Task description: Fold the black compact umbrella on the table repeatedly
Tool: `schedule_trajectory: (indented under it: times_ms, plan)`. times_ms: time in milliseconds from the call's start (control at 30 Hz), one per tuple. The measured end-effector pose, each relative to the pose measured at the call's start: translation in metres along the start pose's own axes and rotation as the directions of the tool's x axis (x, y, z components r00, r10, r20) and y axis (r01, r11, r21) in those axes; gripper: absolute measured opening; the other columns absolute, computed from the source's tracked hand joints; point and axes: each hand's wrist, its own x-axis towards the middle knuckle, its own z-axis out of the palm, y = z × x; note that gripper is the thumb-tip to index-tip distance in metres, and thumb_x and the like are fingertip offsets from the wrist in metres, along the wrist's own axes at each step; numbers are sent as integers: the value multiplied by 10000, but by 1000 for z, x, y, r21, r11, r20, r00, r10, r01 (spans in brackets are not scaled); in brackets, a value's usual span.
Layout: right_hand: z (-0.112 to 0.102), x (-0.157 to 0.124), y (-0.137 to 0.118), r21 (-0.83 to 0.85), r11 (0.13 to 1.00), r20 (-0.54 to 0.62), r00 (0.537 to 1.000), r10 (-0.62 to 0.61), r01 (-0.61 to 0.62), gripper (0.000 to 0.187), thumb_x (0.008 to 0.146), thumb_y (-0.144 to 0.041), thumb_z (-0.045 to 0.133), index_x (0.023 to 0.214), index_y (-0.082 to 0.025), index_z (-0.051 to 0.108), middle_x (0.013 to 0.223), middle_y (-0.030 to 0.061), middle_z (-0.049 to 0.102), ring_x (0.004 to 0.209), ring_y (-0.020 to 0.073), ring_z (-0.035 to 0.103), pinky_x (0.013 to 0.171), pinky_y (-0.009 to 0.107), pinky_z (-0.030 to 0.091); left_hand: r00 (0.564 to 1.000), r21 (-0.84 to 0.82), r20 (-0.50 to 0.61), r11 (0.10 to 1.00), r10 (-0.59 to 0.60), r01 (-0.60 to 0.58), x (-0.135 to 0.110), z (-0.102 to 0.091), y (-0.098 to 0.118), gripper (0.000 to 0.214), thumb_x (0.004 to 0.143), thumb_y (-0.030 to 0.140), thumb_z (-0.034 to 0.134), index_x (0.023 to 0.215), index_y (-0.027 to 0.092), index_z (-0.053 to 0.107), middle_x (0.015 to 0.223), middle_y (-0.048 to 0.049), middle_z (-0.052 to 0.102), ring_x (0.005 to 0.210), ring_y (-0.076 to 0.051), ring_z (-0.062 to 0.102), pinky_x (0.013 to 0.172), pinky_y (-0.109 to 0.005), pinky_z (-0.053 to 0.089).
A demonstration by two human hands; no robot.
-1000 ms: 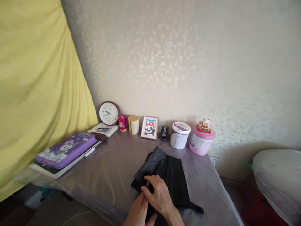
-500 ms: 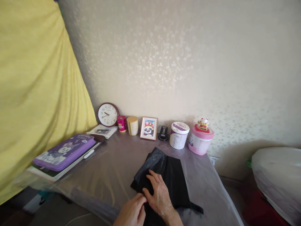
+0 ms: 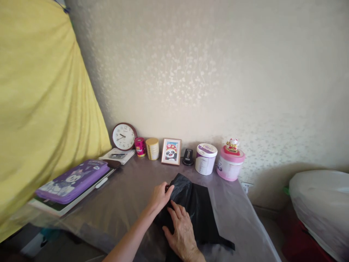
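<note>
A folded black plastic bag [image 3: 200,209] lies on the table [image 3: 122,196], which is covered with a clear sheet. My left hand [image 3: 160,195] reaches forward and pinches the bag's far left edge with curled fingers. My right hand [image 3: 183,231] lies flat on the near part of the bag, fingers spread and pressing it down. A thin black strip of the bag sticks out to the right near the table's front edge.
Along the wall stand a round clock [image 3: 124,136], a red tin [image 3: 140,146], a tan tin [image 3: 152,148], a panda picture frame [image 3: 171,151], a small black device [image 3: 188,157], a white tub [image 3: 205,158] and a pink tub [image 3: 230,164] with a cat figurine. A purple case [image 3: 73,181] lies left. A yellow curtain [image 3: 40,109] hangs left.
My left hand has moved forward from beside my right hand to the bag's far left edge and closed on it. My right hand has stayed pressed on the bag.
</note>
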Motion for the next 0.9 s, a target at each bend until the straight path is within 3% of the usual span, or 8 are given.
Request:
schedule_trajectory:
  times_ms: [100,300,433,567,767,900]
  plan:
    - [4,-3,3,-30,999,-10,999,-31,31,569,666,-130,606,1227,-201,545,1387,79,453,1194,307,468,975,468,424,999,36,34,999,-16,15,9,5,3,277,934,332,426,808,185,624,744,-21,671,737,-157,647,682,-268,463]
    - [12,-8,9,-24,994,-134,985,-112,109,609,701,-81,549,1296,-178,462,1408,108,417,1244,276,431,988,450,424,995,83,86,995,-53,46,16,14,-8,251,898,363,532,1033,156,580,994,-37,622,838,-154,614,751,-352,518]
    - [15,-11,13,-23,988,-193,969,-155,153,598,726,-72,526,1310,-156,430,1407,123,413,1305,280,352,1025,516,366,992,97,98,993,-81,71,14,23,-19,261,899,352,531,1078,164,565,1053,-49,607,885,-168,608,774,-368,516]
    - [13,-11,13,23,986,-130,979,-158,163,536,749,-85,529,1274,-178,474,1314,92,524,1294,262,375,1045,537,329,985,111,123,988,-118,104,7,33,-27,268,898,350,534,1095,171,558,1070,-52,601,899,-173,606,777,-368,516]
    - [1,-3,1,135,990,-56,997,-43,50,326,731,-121,591,1024,-251,647,1153,14,644,1226,249,460,1067,517,296,975,115,162,984,-154,137,-2,49,-34,273,897,349,536,1099,165,555,1063,-51,601,875,-166,609,753,-357,524]
    - [-7,0,-4,158,987,14,1000,-13,11,265,730,-137,609,956,-257,676,1095,4,668,1214,255,468,1070,507,286,983,91,126,989,-131,120,-3,47,-35,279,892,350,546,1093,158,555,1054,-48,602,866,-164,611,747,-358,524]
